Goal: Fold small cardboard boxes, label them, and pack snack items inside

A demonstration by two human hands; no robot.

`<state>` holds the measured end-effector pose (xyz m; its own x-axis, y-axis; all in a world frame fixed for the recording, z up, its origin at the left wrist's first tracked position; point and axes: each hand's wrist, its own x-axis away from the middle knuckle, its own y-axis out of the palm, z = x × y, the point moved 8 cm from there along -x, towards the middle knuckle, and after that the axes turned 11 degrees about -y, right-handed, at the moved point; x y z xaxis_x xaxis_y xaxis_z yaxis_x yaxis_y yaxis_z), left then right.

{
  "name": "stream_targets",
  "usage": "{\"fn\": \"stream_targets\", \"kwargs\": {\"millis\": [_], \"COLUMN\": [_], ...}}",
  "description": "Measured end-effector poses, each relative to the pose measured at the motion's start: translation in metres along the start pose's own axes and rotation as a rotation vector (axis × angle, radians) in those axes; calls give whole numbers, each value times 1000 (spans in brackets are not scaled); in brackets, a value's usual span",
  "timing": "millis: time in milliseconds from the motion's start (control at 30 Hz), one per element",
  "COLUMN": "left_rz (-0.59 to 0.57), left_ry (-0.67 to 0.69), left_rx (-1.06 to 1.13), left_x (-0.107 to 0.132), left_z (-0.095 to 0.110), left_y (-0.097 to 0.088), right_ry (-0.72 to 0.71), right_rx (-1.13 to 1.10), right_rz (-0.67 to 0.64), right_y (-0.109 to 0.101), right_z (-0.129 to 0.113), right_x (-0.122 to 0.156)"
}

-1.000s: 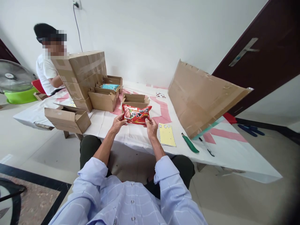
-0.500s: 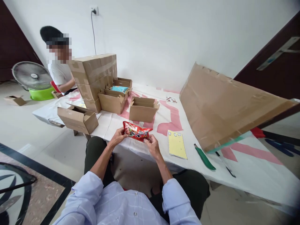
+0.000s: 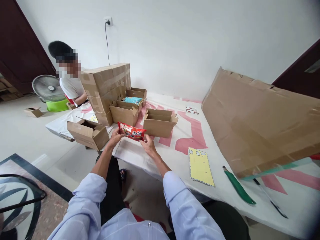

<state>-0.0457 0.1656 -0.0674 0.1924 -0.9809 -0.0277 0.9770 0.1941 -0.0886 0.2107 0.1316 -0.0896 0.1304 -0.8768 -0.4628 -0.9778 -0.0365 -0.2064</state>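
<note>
A shiny red food packet (image 3: 131, 131) with dark and white lettering is stretched between my two hands, above the table's near edge. My left hand (image 3: 116, 136) is closed on its left end, and my right hand (image 3: 148, 144) pinches the other end. Just beyond the packet stands an open cardboard box (image 3: 160, 128). Behind it on the left is a second open box (image 3: 124, 114). Another open carton (image 3: 87, 134) lies left of my left hand, near the table edge. A blue packet (image 3: 133, 100) rests in a box farther back.
Stacked taped cartons (image 3: 107, 86) form a wall on the left, with a person (image 3: 72, 87) in a cap behind it. A large cardboard sheet (image 3: 262, 123) leans on the right. A yellow card (image 3: 201, 166), a green curved object (image 3: 238, 186) and a thin dark stick (image 3: 271, 199) lie on the cloth-covered table.
Both hands have carried the red packet left and forward, closer to the open boxes. The camera view has shifted slightly left and up, so the surroundings sit lower and farther right.
</note>
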Motion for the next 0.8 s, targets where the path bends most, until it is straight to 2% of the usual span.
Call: {"fn": "stream_targets", "kwargs": {"millis": [100, 200, 267, 367, 433, 533, 667, 800], "left_rz": [104, 223, 299, 396, 464, 526, 478, 438], "left_ry": [-36, -74, -105, -134, -128, -97, -29, -95], "left_rx": [-5, -42, -79, -140, -176, -230, -378, -477], "left_x": [-40, -67, -75, -74, -64, -43, -22, -24], "left_z": [5, -3, -14, -31, -40, -48, -47, -44], "left_y": [-18, -29, -34, -40, -43, -39, -4, 24], "right_ry": [-7, -4, 12, 22, -18, -107, -227, -297], "right_rx": [27, 54, 69, 88, 135, 250, 412, 539], "right_rz": [-67, -118, -147, -186, -195, -164, -113, -78], "right_y": [18, 32, 37, 31, 16, -20, -74, -112], "right_z": [1, 1, 2, 1, -3, -11, -23, -27], "right_x": [-38, -50, -38, 5, 39, 84, 119, 133]}}
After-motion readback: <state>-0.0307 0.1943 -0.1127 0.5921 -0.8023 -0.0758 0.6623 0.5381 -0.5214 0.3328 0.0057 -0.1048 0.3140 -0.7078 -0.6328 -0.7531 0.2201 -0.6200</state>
